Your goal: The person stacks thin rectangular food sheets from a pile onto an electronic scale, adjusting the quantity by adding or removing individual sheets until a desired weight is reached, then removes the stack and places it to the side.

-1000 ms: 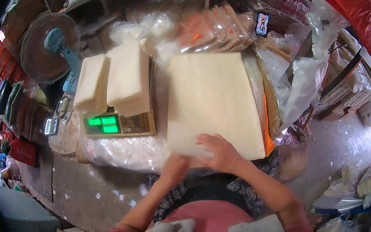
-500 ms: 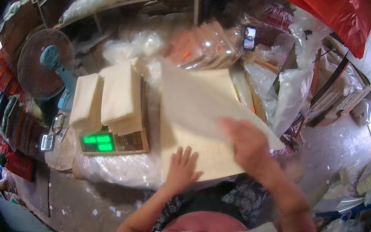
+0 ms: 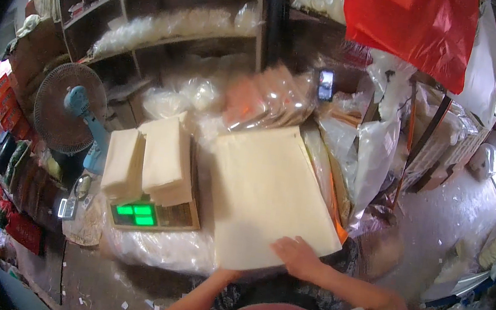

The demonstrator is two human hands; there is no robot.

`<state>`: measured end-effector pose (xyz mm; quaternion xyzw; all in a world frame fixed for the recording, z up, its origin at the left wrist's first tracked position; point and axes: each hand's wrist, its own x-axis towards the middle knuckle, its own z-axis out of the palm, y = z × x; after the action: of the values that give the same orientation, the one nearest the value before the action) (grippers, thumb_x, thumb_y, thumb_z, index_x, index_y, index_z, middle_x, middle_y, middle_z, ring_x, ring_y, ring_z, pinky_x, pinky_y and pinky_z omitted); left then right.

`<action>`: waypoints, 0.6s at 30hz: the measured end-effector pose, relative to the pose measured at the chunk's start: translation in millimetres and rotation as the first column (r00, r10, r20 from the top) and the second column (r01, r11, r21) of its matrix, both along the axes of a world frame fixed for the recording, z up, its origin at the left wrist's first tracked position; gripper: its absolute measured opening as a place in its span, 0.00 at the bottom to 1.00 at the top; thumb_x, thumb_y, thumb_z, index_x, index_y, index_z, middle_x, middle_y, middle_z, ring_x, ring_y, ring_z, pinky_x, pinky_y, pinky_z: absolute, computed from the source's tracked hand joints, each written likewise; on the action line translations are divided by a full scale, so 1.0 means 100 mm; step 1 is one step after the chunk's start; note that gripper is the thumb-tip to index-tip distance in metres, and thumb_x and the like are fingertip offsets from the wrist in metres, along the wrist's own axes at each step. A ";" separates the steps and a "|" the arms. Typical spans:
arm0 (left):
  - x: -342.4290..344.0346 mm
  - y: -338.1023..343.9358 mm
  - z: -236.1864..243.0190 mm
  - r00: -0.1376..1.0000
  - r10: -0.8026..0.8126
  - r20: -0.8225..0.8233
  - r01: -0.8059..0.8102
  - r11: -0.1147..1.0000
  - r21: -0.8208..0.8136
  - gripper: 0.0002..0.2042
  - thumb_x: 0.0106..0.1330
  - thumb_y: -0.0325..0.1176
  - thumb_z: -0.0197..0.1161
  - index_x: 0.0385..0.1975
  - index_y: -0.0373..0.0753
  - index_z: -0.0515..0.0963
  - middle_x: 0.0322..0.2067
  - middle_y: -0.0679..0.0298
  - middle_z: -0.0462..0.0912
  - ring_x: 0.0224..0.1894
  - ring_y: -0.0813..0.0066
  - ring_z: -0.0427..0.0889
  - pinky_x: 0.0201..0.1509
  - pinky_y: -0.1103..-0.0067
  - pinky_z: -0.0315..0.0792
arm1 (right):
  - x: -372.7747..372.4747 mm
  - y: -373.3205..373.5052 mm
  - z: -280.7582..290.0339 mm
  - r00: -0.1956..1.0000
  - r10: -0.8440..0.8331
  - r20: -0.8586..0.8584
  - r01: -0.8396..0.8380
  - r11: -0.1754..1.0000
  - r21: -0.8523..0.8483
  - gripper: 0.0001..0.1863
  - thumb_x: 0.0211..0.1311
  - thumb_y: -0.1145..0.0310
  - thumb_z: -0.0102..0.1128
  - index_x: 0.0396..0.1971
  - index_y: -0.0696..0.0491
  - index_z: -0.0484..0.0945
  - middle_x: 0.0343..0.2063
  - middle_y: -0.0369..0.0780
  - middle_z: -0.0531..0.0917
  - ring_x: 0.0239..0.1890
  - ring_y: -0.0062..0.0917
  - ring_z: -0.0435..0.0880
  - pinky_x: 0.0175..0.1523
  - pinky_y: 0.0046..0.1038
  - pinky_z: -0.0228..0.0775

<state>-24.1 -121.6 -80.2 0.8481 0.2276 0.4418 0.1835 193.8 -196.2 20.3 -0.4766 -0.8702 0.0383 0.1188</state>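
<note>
A wide stack of cream paper sheets [image 3: 278, 189] lies on the table in front of me, its near edge toward my body. My right hand [image 3: 297, 258] rests on top of the stack by that near edge, fingers stretched out over the paper. Only the wrist end of my left hand [image 3: 229, 275] shows; its fingers are hidden beneath the stack's near left corner. To the left, a digital scale [image 3: 175, 215] with a lit green display carries two piles of folded cream sheets [image 3: 165, 158].
A blue fan [image 3: 72, 105] stands at the left, with a calculator [image 3: 67, 209] below it. Clear plastic-wrapped bundles [image 3: 270, 99] lie behind the sheets. A phone [image 3: 326, 85] stands at the back. A red plastic sheet [image 3: 408, 32] hangs at upper right.
The top sheet, raised and slanted before, now lies flat on the stack. My right hand came down to the near edge; my left hand slipped from the paper's top to underneath. The view tilted up.
</note>
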 end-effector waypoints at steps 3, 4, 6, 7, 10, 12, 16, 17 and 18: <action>0.03 -0.07 0.23 0.999 0.050 0.014 -0.045 0.975 -0.219 0.17 0.57 0.39 0.64 0.42 0.35 0.77 0.40 0.55 0.80 0.43 0.62 0.78 0.49 0.68 0.71 | 0.25 -0.08 0.03 0.987 -0.075 0.145 0.080 0.996 -0.028 0.25 0.53 0.75 0.50 0.55 0.55 0.68 0.55 0.46 0.71 0.59 0.38 0.67 0.60 0.48 0.57; 0.03 -0.08 0.30 0.997 0.070 0.014 -0.062 0.954 -0.293 0.17 0.57 0.39 0.64 0.42 0.35 0.77 0.40 0.55 0.80 0.43 0.62 0.78 0.49 0.68 0.70 | 0.35 -0.08 -0.11 0.987 -0.121 0.105 0.116 0.992 0.050 0.25 0.53 0.75 0.51 0.55 0.53 0.69 0.53 0.44 0.73 0.59 0.38 0.68 0.61 0.49 0.57; -0.04 -0.10 0.23 0.995 0.103 -0.001 -0.096 0.918 -0.385 0.17 0.57 0.39 0.64 0.42 0.35 0.77 0.40 0.55 0.80 0.43 0.62 0.78 0.49 0.68 0.70 | 0.50 -0.07 -0.19 0.991 -0.114 0.064 0.108 0.990 0.088 0.25 0.52 0.76 0.51 0.54 0.52 0.70 0.52 0.43 0.74 0.58 0.38 0.69 0.60 0.49 0.57; -0.06 -0.01 0.08 0.996 0.087 -0.030 -0.091 0.895 -0.436 0.18 0.57 0.39 0.64 0.42 0.35 0.77 0.41 0.55 0.80 0.44 0.60 0.77 0.50 0.67 0.70 | 0.53 -0.07 -0.21 0.994 -0.109 0.023 0.106 0.987 0.123 0.24 0.52 0.76 0.51 0.53 0.52 0.71 0.51 0.42 0.75 0.57 0.37 0.71 0.60 0.49 0.58; -0.18 -0.07 0.15 0.995 0.073 -0.068 -0.098 0.834 -0.544 0.21 0.55 0.39 0.63 0.46 0.35 0.75 0.45 0.52 0.78 0.50 0.53 0.73 0.57 0.66 0.65 | 0.52 -0.09 -0.01 0.995 -0.076 -0.060 0.084 0.986 0.147 0.24 0.50 0.77 0.51 0.51 0.53 0.72 0.49 0.42 0.77 0.52 0.37 0.74 0.52 0.42 0.66; -0.21 -0.02 0.14 0.988 0.140 -0.068 -0.152 0.776 -0.613 0.22 0.54 0.37 0.63 0.49 0.36 0.74 0.49 0.52 0.76 0.55 0.53 0.70 0.61 0.66 0.61 | 0.54 -0.19 0.19 0.993 -0.071 -0.097 0.075 0.997 0.035 0.23 0.50 0.78 0.50 0.50 0.54 0.73 0.47 0.43 0.78 0.49 0.38 0.76 0.49 0.38 0.68; -0.10 0.04 0.74 0.776 0.471 0.421 -0.194 0.812 -0.550 0.22 0.52 0.25 0.63 0.49 0.34 0.73 0.53 0.53 0.73 0.61 0.54 0.64 0.65 0.64 0.56 | 0.47 -0.35 0.41 0.974 -0.057 -0.219 0.081 0.991 0.105 0.20 0.52 0.75 0.52 0.48 0.56 0.72 0.43 0.47 0.80 0.42 0.40 0.80 0.45 0.38 0.72; -0.22 0.11 0.79 0.872 0.404 0.275 -0.253 0.854 -0.454 0.22 0.50 0.20 0.63 0.49 0.35 0.74 0.52 0.54 0.75 0.60 0.55 0.66 0.64 0.65 0.58 | 0.45 -0.36 0.47 0.975 -0.067 -0.211 0.079 0.996 0.050 0.19 0.55 0.73 0.52 0.49 0.55 0.73 0.43 0.47 0.80 0.43 0.41 0.80 0.46 0.37 0.72; -0.36 0.16 0.81 0.933 0.343 0.107 -0.287 0.892 -0.349 0.23 0.49 0.16 0.62 0.48 0.35 0.75 0.50 0.55 0.76 0.60 0.56 0.67 0.64 0.67 0.60 | 0.44 -0.39 0.53 0.976 -0.078 -0.204 0.078 0.997 -0.009 0.17 0.58 0.71 0.53 0.49 0.55 0.73 0.43 0.46 0.80 0.44 0.41 0.80 0.48 0.36 0.73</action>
<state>-60.0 -105.6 1.2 0.7178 0.4165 0.4906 0.2657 237.3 -234.9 73.2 -0.5041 -0.8340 0.0828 0.2085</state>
